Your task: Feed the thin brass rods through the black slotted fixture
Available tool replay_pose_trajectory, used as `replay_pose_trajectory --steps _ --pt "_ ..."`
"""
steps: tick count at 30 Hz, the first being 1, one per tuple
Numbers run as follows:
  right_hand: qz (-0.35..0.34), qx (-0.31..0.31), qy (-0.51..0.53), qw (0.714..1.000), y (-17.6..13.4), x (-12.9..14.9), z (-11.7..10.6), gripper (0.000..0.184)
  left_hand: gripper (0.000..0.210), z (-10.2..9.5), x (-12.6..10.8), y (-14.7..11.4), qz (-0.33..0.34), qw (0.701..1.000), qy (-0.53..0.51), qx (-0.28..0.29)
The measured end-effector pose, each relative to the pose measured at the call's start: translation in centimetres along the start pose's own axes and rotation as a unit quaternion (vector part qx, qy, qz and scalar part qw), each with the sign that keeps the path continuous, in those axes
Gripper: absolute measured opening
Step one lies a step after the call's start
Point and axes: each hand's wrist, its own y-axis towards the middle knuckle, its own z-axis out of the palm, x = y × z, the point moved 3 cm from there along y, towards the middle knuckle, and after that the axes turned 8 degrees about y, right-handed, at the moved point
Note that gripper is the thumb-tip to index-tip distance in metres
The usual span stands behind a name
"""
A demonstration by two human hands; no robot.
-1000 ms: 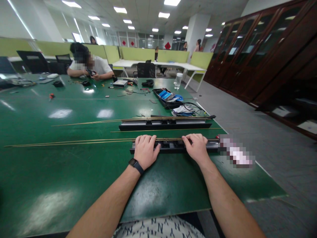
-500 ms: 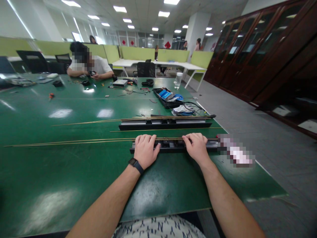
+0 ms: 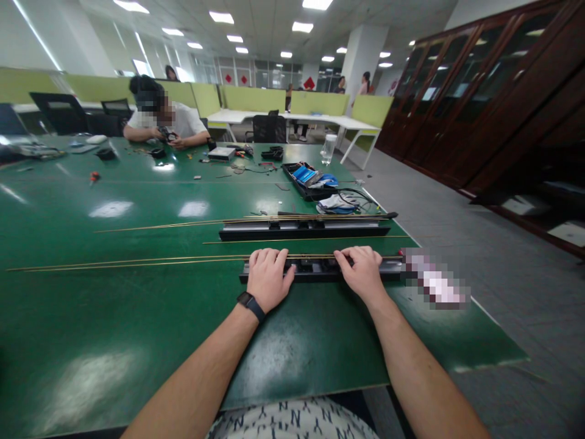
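Note:
A long black rail (image 3: pixel 315 278) with a silvery inner channel lies crosswise on the green table. Thin brass rods (image 3: pixel 150 262) run along its far edge and stick out far to the left. My left hand (image 3: pixel 269 277), with a watch on the wrist, grips over the rail's left part, fingers on the far side and thumb on the near side. On the right part, my right hand (image 3: pixel 362 271) has its fingers curled, thumb and index finger closed at the brass rods. The fingertips of my left hand are partly hidden behind the rail.
A second black rail (image 3: pixel 306 231) with brass rods lies farther back. Behind it are a black tray (image 3: pixel 311 194) with blue items, gloves (image 3: pixel 338 202) and a clear cup (image 3: pixel 328 149). A blurred pinkish object (image 3: pixel 436 280) lies at the right edge. Across the table sits a co-worker (image 3: pixel 167 119).
My right hand has shifted very slightly to the left along the rods. My left hand and the rail stay in place. The co-worker's hands have moved a little.

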Motion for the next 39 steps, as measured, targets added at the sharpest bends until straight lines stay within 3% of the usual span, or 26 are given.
replay_pose_trajectory --steps 39 --pt "-0.010 -0.002 -0.006 1.000 0.00 0.19 -0.10 0.032 0.035 -0.06 -0.05 -0.02 0.002 1.000 0.007 -0.004"
